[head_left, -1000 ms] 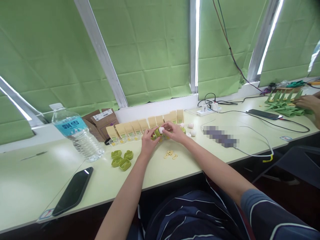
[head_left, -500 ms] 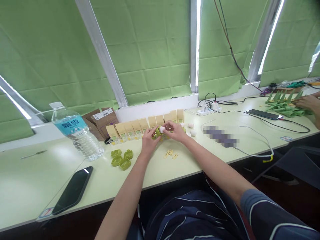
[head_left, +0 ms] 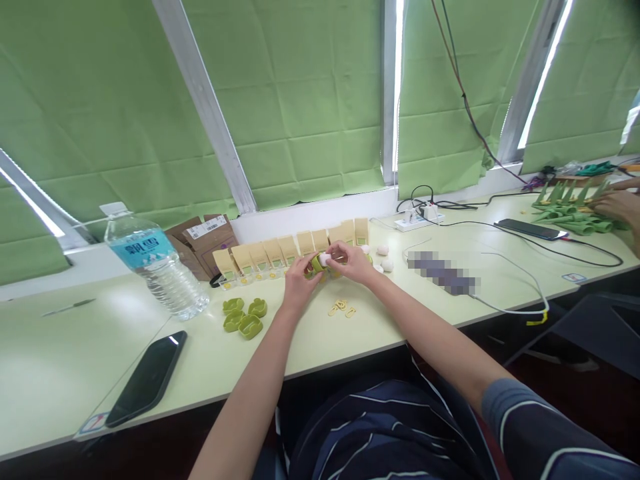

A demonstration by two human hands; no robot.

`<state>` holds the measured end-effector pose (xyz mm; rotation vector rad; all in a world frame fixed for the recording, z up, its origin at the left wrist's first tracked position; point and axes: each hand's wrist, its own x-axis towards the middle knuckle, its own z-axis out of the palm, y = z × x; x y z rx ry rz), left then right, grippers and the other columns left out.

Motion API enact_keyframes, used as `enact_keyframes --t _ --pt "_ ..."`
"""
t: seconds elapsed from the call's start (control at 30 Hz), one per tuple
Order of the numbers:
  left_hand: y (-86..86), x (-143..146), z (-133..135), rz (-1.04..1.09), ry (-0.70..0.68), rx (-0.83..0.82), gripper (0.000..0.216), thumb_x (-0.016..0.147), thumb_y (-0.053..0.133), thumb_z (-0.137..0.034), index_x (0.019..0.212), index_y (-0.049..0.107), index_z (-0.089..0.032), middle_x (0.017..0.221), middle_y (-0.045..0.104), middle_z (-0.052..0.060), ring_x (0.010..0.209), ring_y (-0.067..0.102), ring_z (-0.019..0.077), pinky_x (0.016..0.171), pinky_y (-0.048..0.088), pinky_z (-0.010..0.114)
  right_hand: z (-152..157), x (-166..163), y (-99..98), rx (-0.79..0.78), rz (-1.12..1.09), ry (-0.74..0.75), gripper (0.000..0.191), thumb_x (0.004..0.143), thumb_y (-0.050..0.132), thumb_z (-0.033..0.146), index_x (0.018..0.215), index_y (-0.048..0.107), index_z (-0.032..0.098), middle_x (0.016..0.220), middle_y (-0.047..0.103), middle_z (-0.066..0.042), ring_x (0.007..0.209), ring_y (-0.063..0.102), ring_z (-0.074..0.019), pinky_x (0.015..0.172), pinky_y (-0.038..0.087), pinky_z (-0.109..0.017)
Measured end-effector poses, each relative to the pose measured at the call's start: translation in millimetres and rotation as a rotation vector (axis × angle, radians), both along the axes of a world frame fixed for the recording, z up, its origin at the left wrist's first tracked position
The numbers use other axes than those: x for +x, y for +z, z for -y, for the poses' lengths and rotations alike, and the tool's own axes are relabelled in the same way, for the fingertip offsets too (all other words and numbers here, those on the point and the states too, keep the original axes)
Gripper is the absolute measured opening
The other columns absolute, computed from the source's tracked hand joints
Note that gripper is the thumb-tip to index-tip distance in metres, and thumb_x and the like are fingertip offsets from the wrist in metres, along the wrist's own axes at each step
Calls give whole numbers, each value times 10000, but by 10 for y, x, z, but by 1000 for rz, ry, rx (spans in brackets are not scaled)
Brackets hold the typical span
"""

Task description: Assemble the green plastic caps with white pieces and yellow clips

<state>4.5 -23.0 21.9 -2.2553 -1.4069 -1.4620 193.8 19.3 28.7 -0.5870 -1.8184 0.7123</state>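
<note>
My left hand [head_left: 300, 277] is closed around a green plastic piece [head_left: 316, 264] above the table. My right hand [head_left: 353, 262] pinches a small white egg-shaped piece [head_left: 325, 259] against the green one. To the left lie several similar green pieces [head_left: 250, 326] in a cluster. Several thin yellow loops [head_left: 341, 306] rest in front of my hands. Just right of my right hand are more white egg-shaped pieces [head_left: 387, 265]. Behind my hands stands a row of small clear holders with beige cards [head_left: 273, 251]. My fingers partly cover both held pieces.
A large water bottle [head_left: 157, 263] leans at the left, near a cardboard box [head_left: 205, 243]. A black phone [head_left: 147, 379] lies at the front left. A power strip [head_left: 419, 221] and cables are at the back. At the far right, another person's hand [head_left: 617, 203] is by green cone-shaped pieces [head_left: 567, 212].
My two hands keep nearly the same pose on the green and white pieces. The view shifts very slightly. The other person's hand at the far right moves a little.
</note>
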Motion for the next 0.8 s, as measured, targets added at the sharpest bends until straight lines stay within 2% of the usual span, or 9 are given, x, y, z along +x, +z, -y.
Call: enact_keyframes --t 0.33,0.5,0.63,0.8 --pt "-45 -20 -24 40 -32 -81 447 771 742 -249 1211 664 -228 994 717 38 751 598 141 755 509 295 8 -32 -10 43 112 -28 250 825 664 338 1029 641 197 1030 718 -60 804 707 -168 741 581 -310" --pt "4 20 32 99 -38 -152 458 782 706 -248 1232 628 -210 932 709 32 761 617 143 760 513 293 -14 -84 -37 159 81 -46 271 856 648 387 1059 660 209 1063 711 -63 923 679 -183 820 570 -328" --pt "19 51 60 173 -116 -226 406 878 606 -313 1264 567 -195 896 682 38 764 628 148 722 506 282 -31 -98 -37 248 87 -85 292 857 641 361 1109 658 215 1079 708 -66 951 664 -194 823 558 -336" --pt "9 29 34 232 -125 -266 389 961 480 -405 1298 548 -222 890 675 32 779 651 159 730 515 290 0 -110 -19 304 102 -80 327 843 652 304 1162 647 231 1125 710 -55 995 661 -201 851 544 -341"
